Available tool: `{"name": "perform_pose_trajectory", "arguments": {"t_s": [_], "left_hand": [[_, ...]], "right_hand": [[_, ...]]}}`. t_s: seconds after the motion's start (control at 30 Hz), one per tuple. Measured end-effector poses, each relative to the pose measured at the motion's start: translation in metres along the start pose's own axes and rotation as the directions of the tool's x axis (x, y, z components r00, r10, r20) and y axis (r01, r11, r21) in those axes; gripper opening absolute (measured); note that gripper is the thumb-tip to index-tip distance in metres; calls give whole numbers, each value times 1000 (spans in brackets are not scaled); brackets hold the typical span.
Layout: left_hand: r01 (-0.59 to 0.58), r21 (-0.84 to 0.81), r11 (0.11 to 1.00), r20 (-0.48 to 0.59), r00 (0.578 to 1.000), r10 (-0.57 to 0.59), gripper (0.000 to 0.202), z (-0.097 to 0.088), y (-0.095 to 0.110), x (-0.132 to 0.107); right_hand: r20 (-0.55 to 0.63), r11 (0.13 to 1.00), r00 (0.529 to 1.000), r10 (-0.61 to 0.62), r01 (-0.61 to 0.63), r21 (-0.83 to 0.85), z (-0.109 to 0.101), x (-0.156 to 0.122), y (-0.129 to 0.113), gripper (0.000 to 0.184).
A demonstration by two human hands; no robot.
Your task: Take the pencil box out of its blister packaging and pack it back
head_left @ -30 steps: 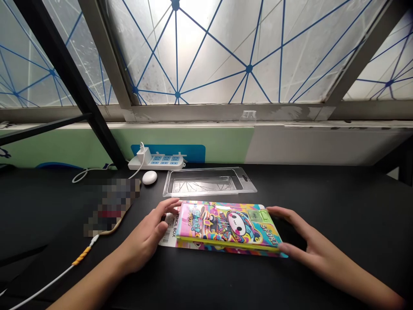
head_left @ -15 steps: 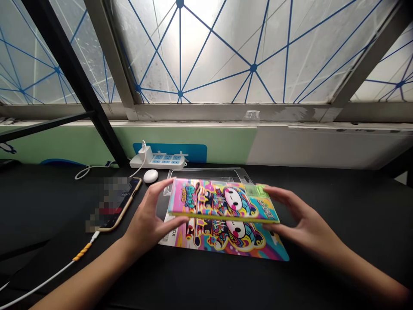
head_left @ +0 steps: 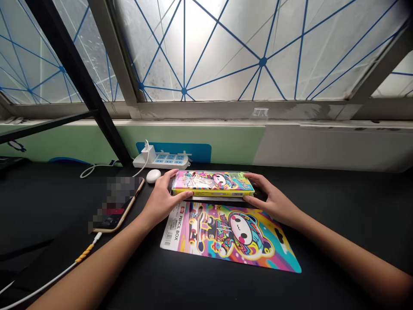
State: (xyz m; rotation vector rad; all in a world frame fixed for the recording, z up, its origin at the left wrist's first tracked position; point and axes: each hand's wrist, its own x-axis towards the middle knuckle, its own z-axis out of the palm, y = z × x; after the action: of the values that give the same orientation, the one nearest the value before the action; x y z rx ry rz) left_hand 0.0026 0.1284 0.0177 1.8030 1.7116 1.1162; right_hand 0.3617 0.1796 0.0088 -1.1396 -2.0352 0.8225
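A colourful pencil box [head_left: 213,183] with a cartoon figure on its lid and a yellow front side is held level between my two hands. My left hand [head_left: 164,196] grips its left end, thumb at the front edge and fingers at the back corner. At the right end, my right hand [head_left: 269,196] grips it the same way. Beneath the box lies a clear plastic tray [head_left: 222,199], mostly covered by it; whether the box rests in the tray I cannot tell. A printed card [head_left: 238,237] marked "PENCIL BOX" lies flat on the table in front.
A phone [head_left: 121,211] on a white charging cable [head_left: 61,274] lies to the left. Behind it are a white rounded case [head_left: 153,176] and a power strip [head_left: 161,160] along the wall. A black slanted post [head_left: 84,82] rises at the left, and a window [head_left: 206,51] spans the back.
Both hands have carried the pencil box away from me, off the card and over the clear tray. The whole card front now shows. The view has shifted slightly.
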Motion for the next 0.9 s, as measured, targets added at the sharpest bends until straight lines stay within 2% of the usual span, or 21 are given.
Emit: {"name": "perform_pose_trajectory", "arguments": {"t_s": [0.13,0.27,0.37,0.47,0.53,0.6,0.67,0.7,0.73,0.8,0.87,0.9], "left_hand": [[-4,32,999,40,999,3,72,1,6,1],[-50,68,996,48,998,47,68,2,6,1],[-88,87,992,58,995,83,63,2,2,1],[-145,135,980,55,989,139,55,1,3,1],[-216,194,957,51,976,210,48,0,8,0],[-306,257,917,65,952,299,45,-1,14,0],[-410,303,860,116,912,394,45,1,19,-1],[-463,317,828,153,886,437,46,3,21,-1],[-509,328,796,193,861,471,48,5,23,-1],[-571,343,746,267,821,505,52,9,25,-1],[-594,360,719,308,804,509,56,13,28,0],[-592,370,716,316,805,502,58,14,30,1]], "right_hand": [[12,996,1000,12,-11,-91,0,-2,-2,63],[9,982,999,-32,33,-184,3,-2,0,65],[16,954,996,-89,90,-285,4,-4,0,54],[24,887,985,-169,163,-433,3,-4,-4,42],[-5,808,955,-298,250,-533,2,-6,-12,35],[-10,721,887,-461,367,-588,4,-11,-23,29],[37,661,823,-567,482,-575,10,-20,-38,25],[76,654,810,-582,521,-548,16,-26,-45,24],[116,665,814,-569,538,-518,22,-32,-52,23],[192,724,860,-473,503,-472,36,-43,-64,29],[288,786,897,-334,434,-441,47,-50,-73,51],[346,811,900,-266,403,-424,50,-52,-76,64]]}}
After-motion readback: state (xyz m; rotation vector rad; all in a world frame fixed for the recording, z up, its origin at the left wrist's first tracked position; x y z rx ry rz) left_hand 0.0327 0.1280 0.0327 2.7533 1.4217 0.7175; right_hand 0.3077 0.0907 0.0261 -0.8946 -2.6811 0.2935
